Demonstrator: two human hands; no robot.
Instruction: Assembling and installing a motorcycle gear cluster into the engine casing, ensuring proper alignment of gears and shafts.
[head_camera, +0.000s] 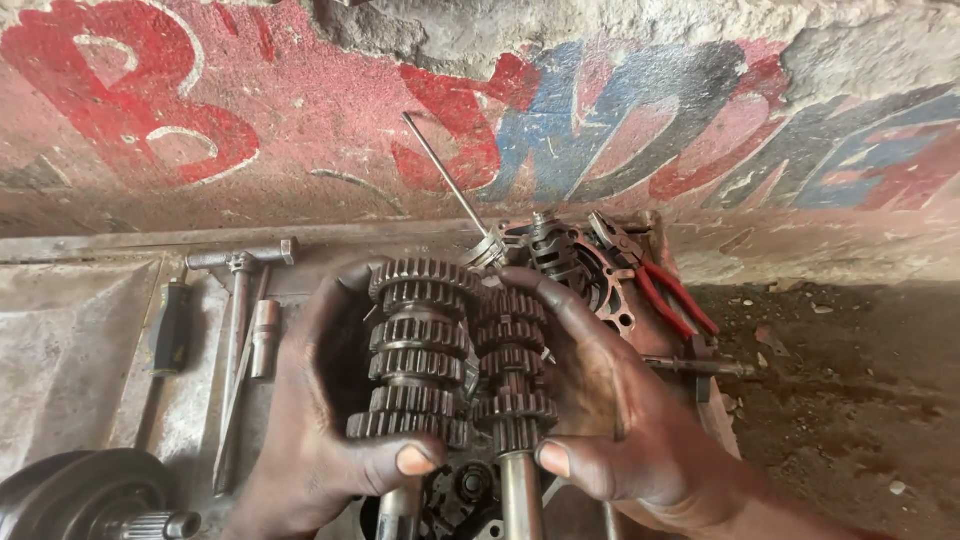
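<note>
My left hand (320, 440) grips a steel gear shaft (418, 350) stacked with several toothed gears, thumb across its lower end. My right hand (620, 420) holds a second gear shaft (512, 365) pressed side by side against the first, teeth meshing. Both shafts stand roughly upright over an open engine casing (470, 490), mostly hidden under my hands. Both hands are dark with grease.
A T-handle wrench (240, 265), a socket (264, 338) and a black-handled tool (172, 325) lie on the metal sheet at left. Red-handled pliers (672, 298), a thin rod (445, 175) and engine parts (580, 260) sit behind. A dark round part (85, 495) is bottom left. Painted wall behind.
</note>
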